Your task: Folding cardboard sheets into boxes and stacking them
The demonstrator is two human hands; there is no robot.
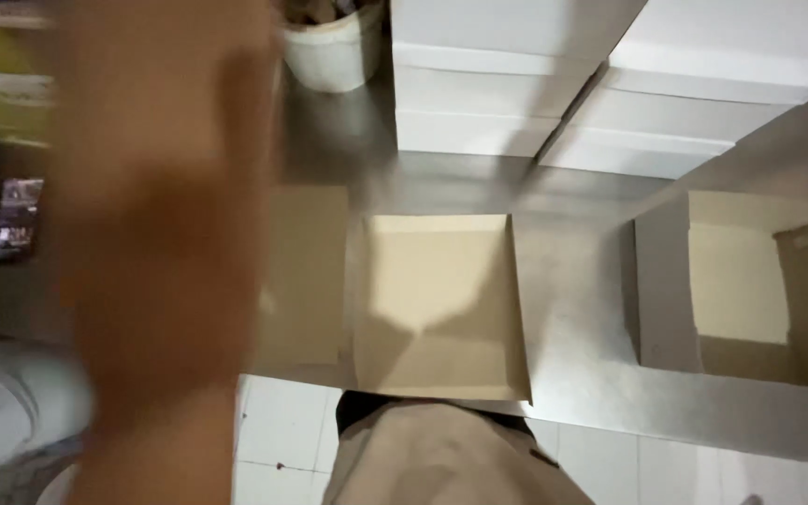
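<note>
Fingers cannot be made out: the left hand [165, 243] is a large blur filling the left of the frame, close to the camera, grip indeterminate. Open brown cardboard box [441, 304] sits at centre on the steel table [572, 318]. White boxes [610, 79] are stacked upper right.

View: I had one head-worn camera only.
Direction: it looked steeply down over the steel table [572, 309] to the tiled floor [282, 440].
Nearness: close; a blurred arm [161, 262] filled the left third.
Far edge: stacked white boxes [600, 84].
Overlap: none.
</note>
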